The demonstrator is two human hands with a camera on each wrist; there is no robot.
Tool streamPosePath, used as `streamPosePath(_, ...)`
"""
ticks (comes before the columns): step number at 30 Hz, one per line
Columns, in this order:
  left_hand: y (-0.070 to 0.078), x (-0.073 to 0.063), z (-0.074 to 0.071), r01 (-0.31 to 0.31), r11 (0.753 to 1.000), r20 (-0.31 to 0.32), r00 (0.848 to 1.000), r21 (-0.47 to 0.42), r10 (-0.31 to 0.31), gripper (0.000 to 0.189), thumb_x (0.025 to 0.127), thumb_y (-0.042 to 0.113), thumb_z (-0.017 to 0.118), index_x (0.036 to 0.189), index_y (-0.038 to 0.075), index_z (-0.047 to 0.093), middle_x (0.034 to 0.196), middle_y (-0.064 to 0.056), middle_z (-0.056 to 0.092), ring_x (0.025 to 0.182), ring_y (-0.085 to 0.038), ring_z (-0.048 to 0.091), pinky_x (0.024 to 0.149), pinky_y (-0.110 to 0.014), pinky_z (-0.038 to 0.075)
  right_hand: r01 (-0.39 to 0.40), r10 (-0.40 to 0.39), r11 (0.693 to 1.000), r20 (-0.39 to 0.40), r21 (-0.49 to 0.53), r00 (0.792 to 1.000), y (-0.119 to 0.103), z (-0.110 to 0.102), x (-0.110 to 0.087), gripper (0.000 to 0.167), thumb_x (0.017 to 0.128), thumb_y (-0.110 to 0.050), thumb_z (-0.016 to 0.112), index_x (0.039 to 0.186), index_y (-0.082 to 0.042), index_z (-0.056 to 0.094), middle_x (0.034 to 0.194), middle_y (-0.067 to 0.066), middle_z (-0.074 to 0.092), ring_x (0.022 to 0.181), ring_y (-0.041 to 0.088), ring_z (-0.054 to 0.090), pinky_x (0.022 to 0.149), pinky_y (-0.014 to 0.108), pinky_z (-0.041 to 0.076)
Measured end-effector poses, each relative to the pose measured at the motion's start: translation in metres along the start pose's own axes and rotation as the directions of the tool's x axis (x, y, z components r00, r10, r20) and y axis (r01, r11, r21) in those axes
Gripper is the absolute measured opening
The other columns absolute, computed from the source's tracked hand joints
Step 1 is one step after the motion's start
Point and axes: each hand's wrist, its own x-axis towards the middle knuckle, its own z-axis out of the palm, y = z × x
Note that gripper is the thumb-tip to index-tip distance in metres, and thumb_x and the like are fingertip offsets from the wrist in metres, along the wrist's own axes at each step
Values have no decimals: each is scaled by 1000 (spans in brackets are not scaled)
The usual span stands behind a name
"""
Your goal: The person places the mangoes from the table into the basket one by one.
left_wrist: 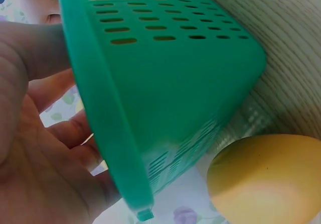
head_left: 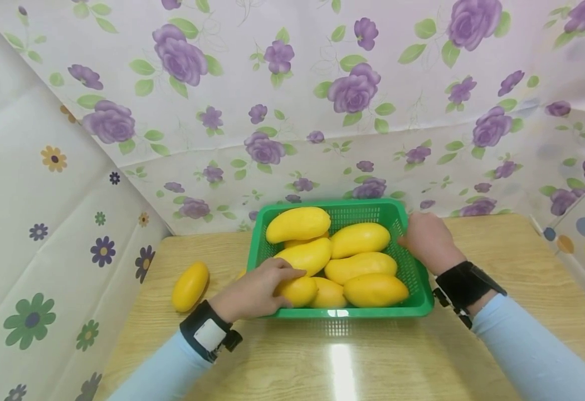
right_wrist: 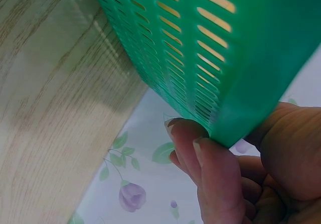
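Note:
A green plastic basket (head_left: 342, 313) with slotted sides stands on the wooden table, holding several yellow mangoes (head_left: 360, 239). My left hand (head_left: 259, 287) reaches over its near left corner, fingers and thumb around a mango (head_left: 300, 291) inside. In the left wrist view, the basket wall (left_wrist: 165, 83) hides that mango and parts of the fingers. At the basket's right side my right hand (head_left: 430, 239) grips the rim. The right wrist view shows that hand's fingers (right_wrist: 220, 179) curled under the rim from outside.
One mango (head_left: 190, 287) lies on the table (head_left: 292, 362) left of the basket. Another mango (head_left: 241, 274) peeks out beside the basket's left wall, mostly hidden. A flower-patterned sheet (head_left: 302, 139) rises behind the table, and another patterned sheet (head_left: 67, 223) at the left.

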Motion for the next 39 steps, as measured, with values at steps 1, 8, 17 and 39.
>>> streamPosePath(1,0,-1,-1,0,1000,4,1000,0,0,60,82,27,71,137,25,47,124,0,51,109,-12,46,91,-30,46,-2,2,1000,1,1,1000,0,0,0,28,80,-22,71,77,3,58,64,11,57,54,21,55,45,27,43)
streamPosePath(8,1,-4,-5,1,1000,37,999,-8,-1,60,83,18,71,137,25,47,124,-1,51,107,-12,47,89,-28,47,-6,6,1000,15,-4,1000,0,1,1,27,81,-22,70,74,1,58,62,9,54,52,20,53,44,26,39)
streamPosePath(17,-2,-9,-16,71,991,48,997,-114,-66,58,84,17,69,137,25,47,129,2,48,107,-12,50,94,-30,47,-18,18,1000,28,-4,999,-2,0,0,27,82,-23,69,73,-1,58,60,9,53,51,20,52,43,26,38)
streamPosePath(39,-67,-44,-48,447,860,-472,719,-248,-510,72,89,35,61,145,5,28,145,-24,31,130,-42,36,104,-58,33,6,-6,1000,31,-11,1000,0,0,1,28,81,-23,70,73,1,58,59,9,55,51,20,54,44,26,40)
